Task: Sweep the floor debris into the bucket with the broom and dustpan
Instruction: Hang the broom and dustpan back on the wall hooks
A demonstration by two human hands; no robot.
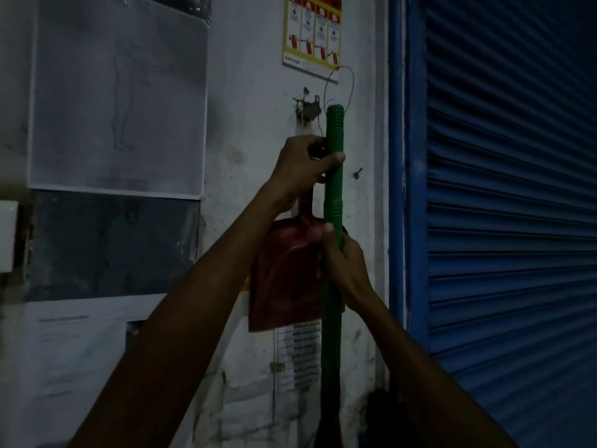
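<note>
A green broom handle (334, 195) stands upright against the pale wall, its ribbed top just below a wire loop (339, 88) and a wall hook (307, 108). My left hand (305, 163) grips the handle near its top, thumb across the front. Lower down, my right hand (347, 270) is wrapped round the same handle. A red dustpan (284, 279) hangs flat on the wall behind the handle, its grip partly hidden by my left hand. The broom head is out of view in the dark at the bottom.
A blue roller shutter (510, 205) and its blue frame fill the right side. A fire-extinguisher poster (312, 30) hangs above the hook. Large paper sheets (119, 98) cover the wall at left, and a printed list (305, 350) sits below the dustpan.
</note>
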